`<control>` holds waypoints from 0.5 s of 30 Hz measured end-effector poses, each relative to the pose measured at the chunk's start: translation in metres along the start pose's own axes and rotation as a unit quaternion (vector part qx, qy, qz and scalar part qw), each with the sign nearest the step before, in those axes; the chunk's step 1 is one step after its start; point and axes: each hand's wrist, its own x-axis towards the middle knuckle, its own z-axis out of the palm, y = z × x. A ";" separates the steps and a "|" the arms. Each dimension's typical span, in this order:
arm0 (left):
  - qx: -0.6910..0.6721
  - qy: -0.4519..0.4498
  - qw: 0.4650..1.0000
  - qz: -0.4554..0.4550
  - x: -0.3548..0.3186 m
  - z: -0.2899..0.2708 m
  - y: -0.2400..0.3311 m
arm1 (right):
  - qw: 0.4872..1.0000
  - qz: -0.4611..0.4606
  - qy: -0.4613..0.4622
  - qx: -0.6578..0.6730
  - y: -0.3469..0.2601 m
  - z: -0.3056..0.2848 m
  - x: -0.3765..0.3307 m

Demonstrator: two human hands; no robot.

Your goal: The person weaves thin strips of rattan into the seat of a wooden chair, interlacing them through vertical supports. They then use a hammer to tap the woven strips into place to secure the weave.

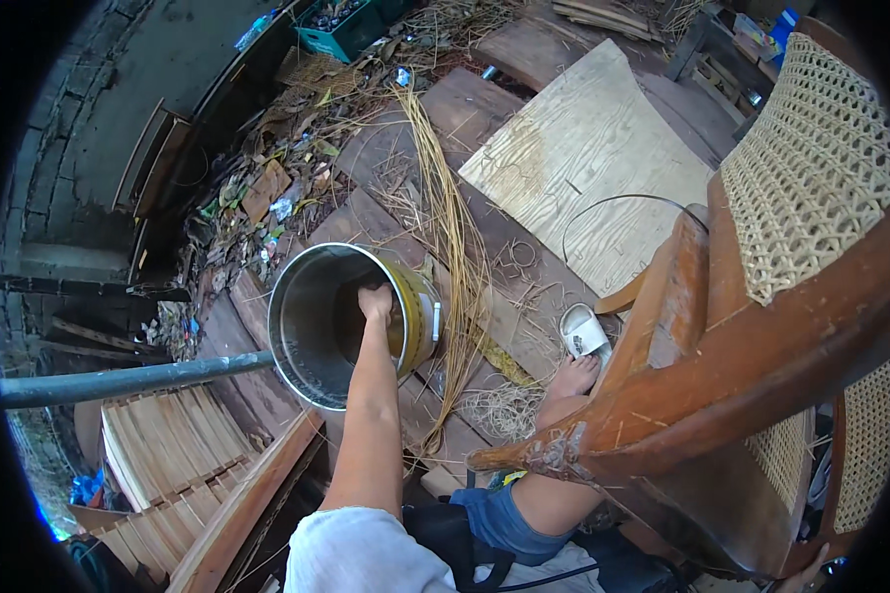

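L hand point(374, 300) in bucket point(421, 321), fingertips hidden; R hand point(809, 571), prob., cut off btm edge.

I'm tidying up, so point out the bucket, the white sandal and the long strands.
Bucket point(417, 308), head view: yellow outer wall.
White sandal point(587, 338), head view: top strap.
Long strands point(465, 255), head view: middle of the bundle.

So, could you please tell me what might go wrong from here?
The bucket might tip if the left hand inside it pushes hard against its wall. The tilted chair could slip toward the foot close by. The loose strands beside the bucket might get caught or tangled.
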 end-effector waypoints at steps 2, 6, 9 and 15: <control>-0.075 -0.097 0.989 -0.083 -0.044 -0.010 0.048 | 1.000 -0.019 -0.007 0.005 -0.016 0.005 -0.013; 0.038 -0.171 0.978 -0.117 -0.021 -0.005 0.017 | 0.998 -0.042 -0.036 0.038 -0.034 0.032 -0.030; 0.143 -0.182 0.973 -0.003 -0.026 0.002 0.015 | 0.997 -0.025 -0.036 0.060 0.021 -0.022 0.020; -0.233 -0.327 0.905 -0.138 -0.066 -0.029 0.061 | 0.996 0.070 0.007 0.049 0.032 -0.023 0.020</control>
